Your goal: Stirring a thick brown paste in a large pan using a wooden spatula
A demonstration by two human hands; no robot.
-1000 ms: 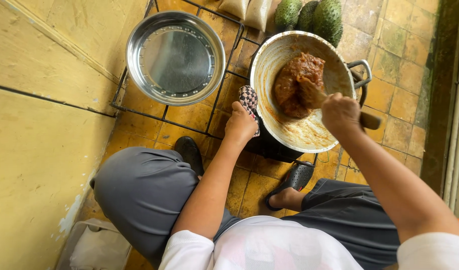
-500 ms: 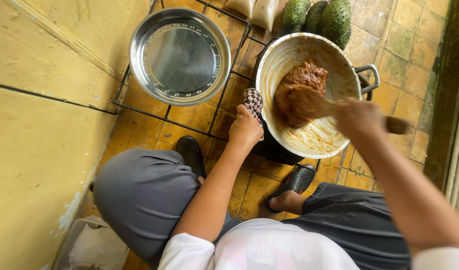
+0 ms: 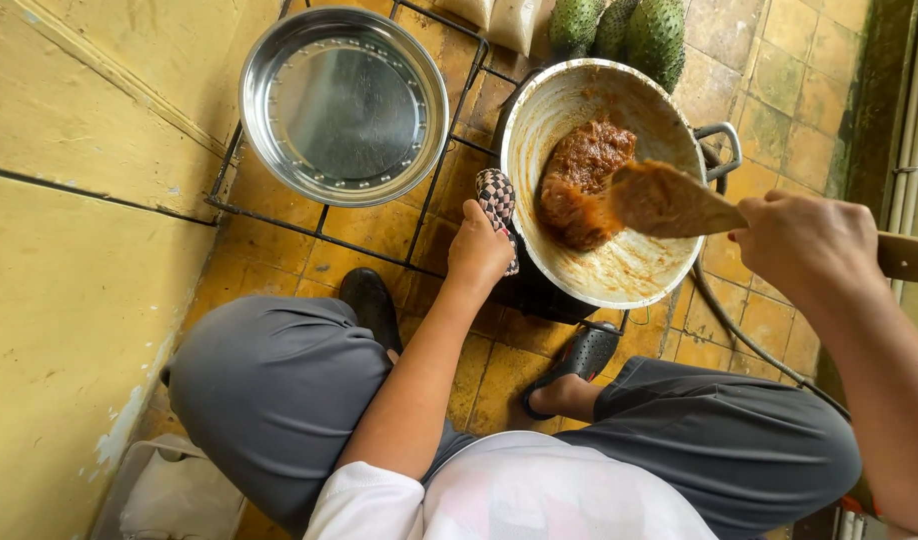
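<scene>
the person sits low over a yellow tiled floor (image 3: 279,240), knees in grey trousers spread to either side and dark slippers on both feet. the left hand (image 3: 479,250) is closed around a black-and-white checked cloth (image 3: 499,200), which it presses against the near left rim of a large metal pot (image 3: 539,110). the pot is tilted toward the camera, its pale inside smeared with brown streaks, and a thick lump of reddish-brown paste (image 3: 579,180) sits against the left part of its inner wall. the right hand (image 3: 804,245) is clenched around the shaft of a wooden paddle (image 3: 669,200), whose broad flat blade reaches into the pot and touches the right edge of the paste; the end of the handle sticks out past the hand toward the right edge of the view. one metal handle (image 3: 724,145) of the pot shows on its right side. to the left of the pot, well apart from both hands, an empty round steel basin (image 3: 269,110) rests on a black wire rack (image 3: 449,140). behind the pot, at the top of the view, lie three green spiky fruits (image 3: 639,30), and just left of them two pale filled bags (image 3: 509,15).
</scene>
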